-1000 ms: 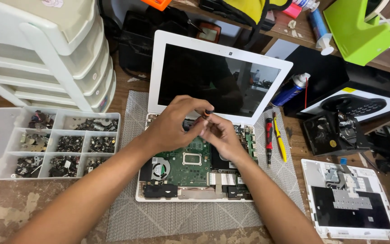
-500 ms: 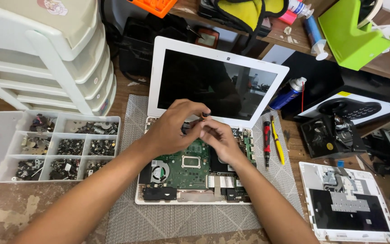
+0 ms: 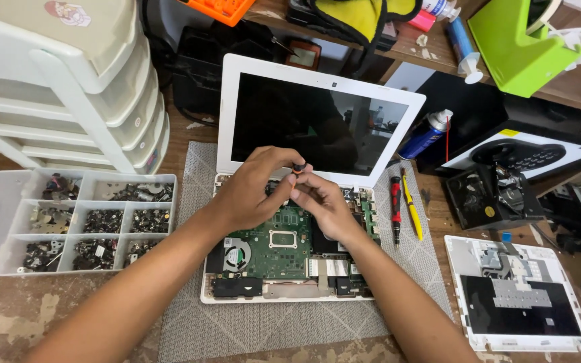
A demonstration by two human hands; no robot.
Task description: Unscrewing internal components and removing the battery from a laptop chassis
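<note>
1. The surface [image 3: 8,323] is a worn wooden bench; a grey work mat [image 3: 270,329] lies at its middle, running toward the near edge.
2. A white drawer unit [image 3: 68,81] stands at the far-left corner, with a clear parts tray [image 3: 89,222] of small dark pieces on the surface just in front of it.
3. The opened white laptop [image 3: 317,121] sits on the mat, screen upright and dark, base cover off so the green circuit board [image 3: 280,238] and fan [image 3: 237,255] show.
4. A detached white keyboard panel [image 3: 526,296] lies near the right edge, well apart from the laptop.
5. The left hand [image 3: 250,191] hovers over the far edge of the board, fingers curled shut around the top of a small screwdriver [image 3: 298,167], pinching its cap.
6. The right hand [image 3: 321,205] is just beside it, fingers closed low on the same tool, steadying the shaft; the tip is hidden.
7. The screwdriver stands close to upright by the hinge, long axis vertical, cap up, tip down toward the board.
8. To do this well, I judge the tool should stay square to the screw, with light downward pressure from above while the lower fingers turn.
9. A red driver [image 3: 395,208] and a yellow tool [image 3: 411,212] lie on the mat right of the laptop.
</note>
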